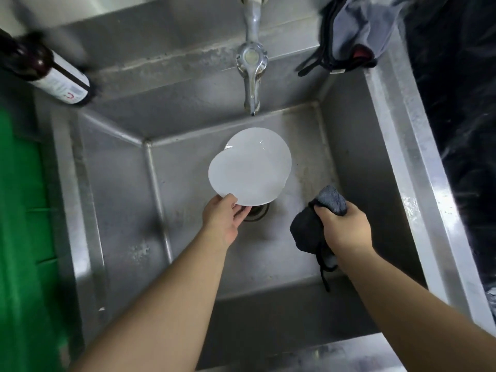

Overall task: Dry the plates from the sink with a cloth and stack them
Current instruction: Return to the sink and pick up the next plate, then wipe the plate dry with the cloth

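A big metal sink (362, 162) fills most of the view. On its left is something big and green (18, 210). I cannot tell what it is. A tap (251, 76) hangs over the back of the sink. A dark bottle (51, 76) stands on the back ledge at the left, and a gray cloth thing with black straps (351, 41) lies at the back right corner.

Down in the sink are white plates (257, 157). They are piled and overlap, so I cannot tell how many there are. The top plate (241, 181) sticks out toward the person. The drain (259, 210) peeks out just under its near edge.

The left hand (222, 220) has its grip closed on the near edge of the top plate, thumb on top and fingers below. The right hand (342, 226) is beside it, apart from the plates. Its grip is closed tight around a bunched dark cloth (311, 232).

I think the step in hand is picking up a wet plate, so the drying has not begun on it. No dry stack is in view. Next, the left hand needs to lift the plate clear of the pile. It may be wet and slippery, so the hold must be firm. Then the cloth can come over and wipe both sides.
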